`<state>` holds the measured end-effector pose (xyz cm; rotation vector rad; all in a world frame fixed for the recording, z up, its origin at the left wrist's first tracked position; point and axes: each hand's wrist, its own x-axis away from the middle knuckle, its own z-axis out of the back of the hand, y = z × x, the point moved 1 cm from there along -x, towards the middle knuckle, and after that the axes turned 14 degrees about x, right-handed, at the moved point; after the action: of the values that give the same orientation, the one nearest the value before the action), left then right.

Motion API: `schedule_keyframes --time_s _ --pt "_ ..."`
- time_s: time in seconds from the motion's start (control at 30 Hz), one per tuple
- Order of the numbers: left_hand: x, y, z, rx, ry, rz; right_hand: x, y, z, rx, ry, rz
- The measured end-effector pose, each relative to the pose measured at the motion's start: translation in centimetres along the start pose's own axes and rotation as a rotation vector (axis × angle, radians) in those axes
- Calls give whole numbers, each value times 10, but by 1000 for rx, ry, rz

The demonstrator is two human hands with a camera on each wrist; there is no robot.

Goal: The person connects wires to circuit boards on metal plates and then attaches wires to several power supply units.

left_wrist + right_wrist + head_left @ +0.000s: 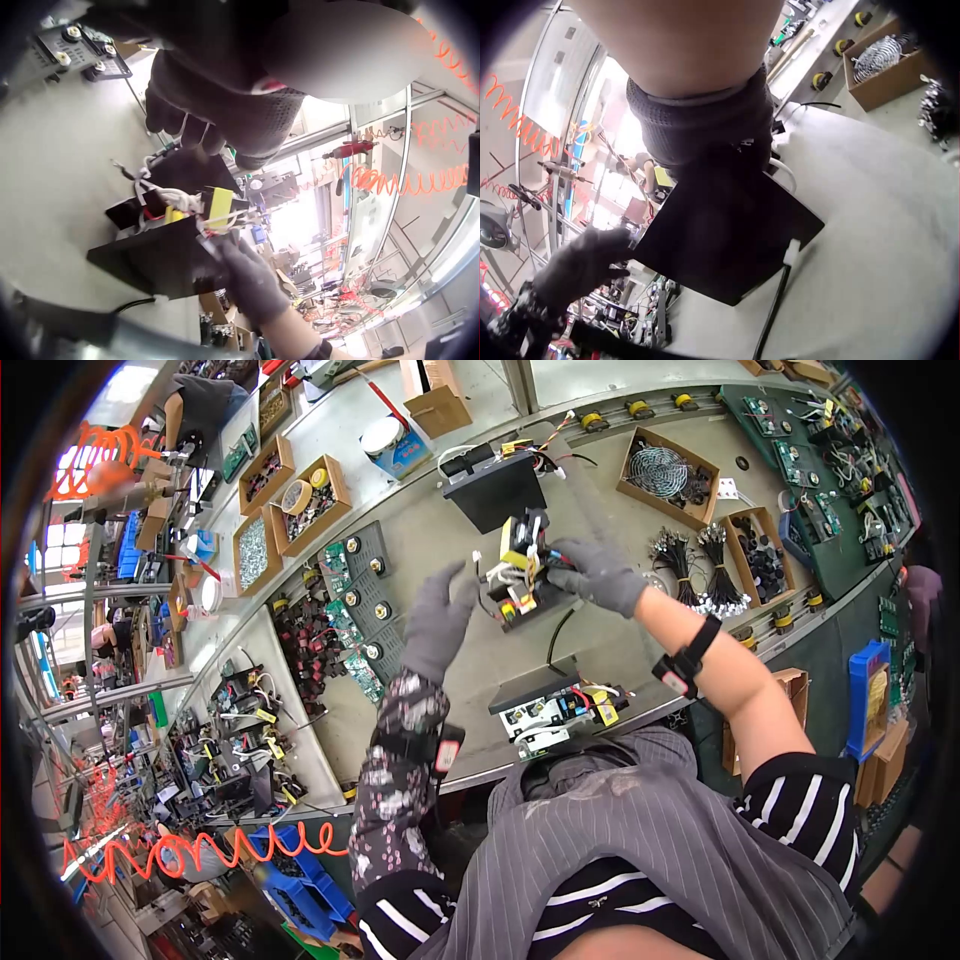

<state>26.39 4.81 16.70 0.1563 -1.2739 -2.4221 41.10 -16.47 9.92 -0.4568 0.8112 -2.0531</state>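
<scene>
My gloved right hand [600,575] grips the edge of an electronic assembly with a black metal plate [161,259], tilted over the bench. Its inside carries white wires [178,199] and a yellow-taped part [219,206]. From the right wrist, the plate's plain black back [727,225] covers most of that hand's fingers. A black cable with a white connector [791,253] hangs by the plate's lower edge. My gloved left hand [440,622] is raised beside the assembly, its fingers loosely bent with nothing in them.
A second black-plated unit [495,490] stands behind, and another [540,725] lies near the front edge. Boxes of parts [665,478] and bundled wires [680,565] sit on the right. On the left are green circuit boards [345,625] and grey plates [370,565].
</scene>
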Motion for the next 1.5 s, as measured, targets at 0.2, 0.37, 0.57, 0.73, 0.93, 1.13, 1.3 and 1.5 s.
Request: schedule_keyframes --time_s 0.2,0.37,0.57,0.73,0.93,1.13,1.3,1.5 --pt "-90 2 -56 183 -191 109 23 -12 0 -154 -13 42" --pt "-92 14 -64 432 -684 440 42 -13 -4 -196 104 -49" --pt "-85 17 -64 241 -656 321 64 -4 -6 -170 287 -216" --pt "-79 28 -61 168 -685 383 79 2 -2 -299 360 -414" --pt "-43 64 -54 27 -241 -54 80 18 -5 -1209 -247 -930" --pt "-7 126 -59 -183 -307 -689 38 41 -43 -2330 -514 -327" --pt "17 116 -70 -385 -510 -1017 41 51 -14 -1747 -317 -240" --pt "5 105 -74 -356 -466 -1011 16 68 29 -1244 -271 -276"
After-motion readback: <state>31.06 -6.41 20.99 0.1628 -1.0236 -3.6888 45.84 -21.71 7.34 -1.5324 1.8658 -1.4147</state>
